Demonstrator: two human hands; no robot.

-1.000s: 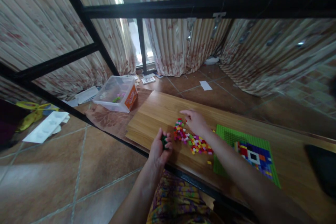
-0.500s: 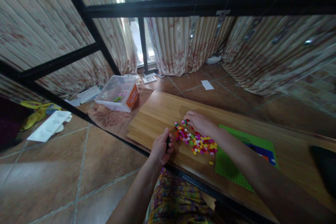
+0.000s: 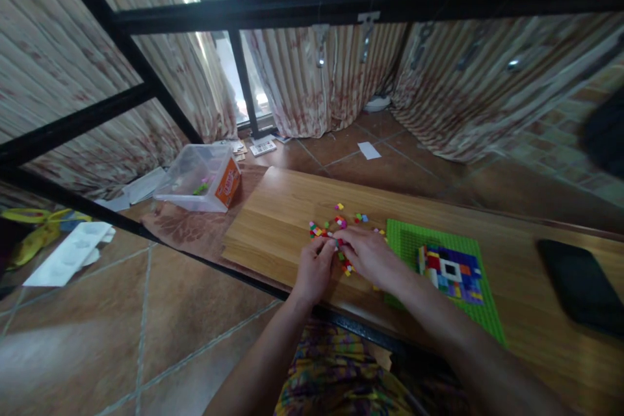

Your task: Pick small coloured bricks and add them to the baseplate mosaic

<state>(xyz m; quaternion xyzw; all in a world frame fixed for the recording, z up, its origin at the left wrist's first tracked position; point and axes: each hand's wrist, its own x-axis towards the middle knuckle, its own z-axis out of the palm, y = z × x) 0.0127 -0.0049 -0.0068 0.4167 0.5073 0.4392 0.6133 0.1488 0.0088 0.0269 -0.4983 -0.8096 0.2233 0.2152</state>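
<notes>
Over a loose pile of small coloured toy bricks point(image 3: 347, 268), my hands meet with their fingertips almost touching. My left hand point(image 3: 313, 268) is closed in a pinch at the pile's near left side. Opposite it, my right hand point(image 3: 371, 256) is also closed, with thumb and fingers pressed together. Tiny red and green bricks point(image 3: 338, 244) show between the fingertips; which hand bears which is too small to tell. To the right lies a green baseplate point(image 3: 402, 237). On it is a block of brickwork point(image 3: 451, 274) in blue, purple, orange and other colours, with a white-framed dark square.
The bricks and baseplate lie on a wooden board point(image 3: 273, 208). A black phone-like slab point(image 3: 580, 286) is at the right. A clear plastic box point(image 3: 190, 175) with a few bricks stands beyond the board's left end. Black metal bars point(image 3: 292, 13) cross behind, before striped curtains point(image 3: 312, 91).
My left hand has moved from the pile's left side to meet my right hand, which has drawn nearer to me. The view has turned rightward, and more of the brickwork shows.
</notes>
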